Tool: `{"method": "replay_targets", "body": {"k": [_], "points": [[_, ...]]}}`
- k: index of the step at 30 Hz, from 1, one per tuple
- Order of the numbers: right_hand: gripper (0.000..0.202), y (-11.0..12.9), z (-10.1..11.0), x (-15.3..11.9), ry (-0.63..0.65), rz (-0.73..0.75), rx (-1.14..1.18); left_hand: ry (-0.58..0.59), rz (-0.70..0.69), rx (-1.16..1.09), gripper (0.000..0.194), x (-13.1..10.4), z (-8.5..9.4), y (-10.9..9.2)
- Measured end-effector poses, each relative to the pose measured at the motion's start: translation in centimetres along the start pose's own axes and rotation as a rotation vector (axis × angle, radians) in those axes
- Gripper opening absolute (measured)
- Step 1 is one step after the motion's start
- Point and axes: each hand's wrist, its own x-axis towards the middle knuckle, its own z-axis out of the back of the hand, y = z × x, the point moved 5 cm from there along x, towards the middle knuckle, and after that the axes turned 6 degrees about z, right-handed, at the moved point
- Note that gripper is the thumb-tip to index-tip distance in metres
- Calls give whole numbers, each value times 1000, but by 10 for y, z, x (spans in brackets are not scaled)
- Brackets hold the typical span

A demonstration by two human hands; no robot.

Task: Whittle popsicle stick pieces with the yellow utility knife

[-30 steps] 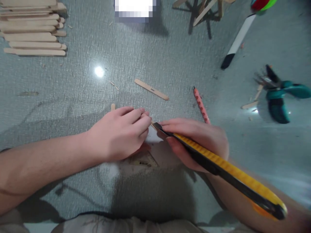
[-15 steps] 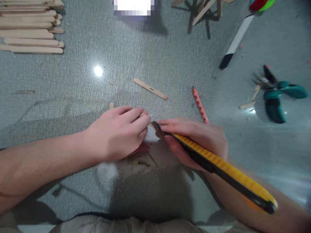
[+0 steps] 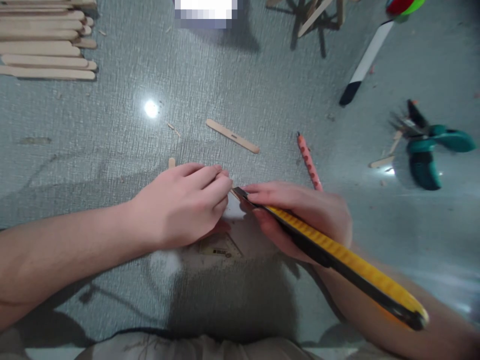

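My right hand (image 3: 303, 215) is wrapped round a yellow and black utility knife (image 3: 337, 255), its blade pointing to the upper left. At the blade tip, a thin wooden piece (image 3: 234, 193) shows between the hands. My left hand (image 3: 187, 205) is closed on that piece, its fingers pressed together and mostly hiding it. Past the hands lies a wooden stick (image 3: 243, 143) with a small slot in its middle. Another stick's rounded end (image 3: 171, 163) shows beside my left hand. A clear triangle ruler (image 3: 221, 245) lies below the hands.
Wooden sticks (image 3: 45, 48) are piled at the upper left. A pink dotted pencil (image 3: 308, 162) lies right of centre. Green-handled pliers (image 3: 423, 145) and a stick scrap (image 3: 382, 162) are at the right. A white and black tool (image 3: 365, 62) and a stick structure (image 3: 317, 17) are farther back.
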Motion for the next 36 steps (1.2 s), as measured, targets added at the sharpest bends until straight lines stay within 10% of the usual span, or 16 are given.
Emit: {"method": "replay_targets", "body": {"k": [36], "points": [[36,1,-1,-3,42,-52,96,53,17,-21,39,1,-3,-3]]}}
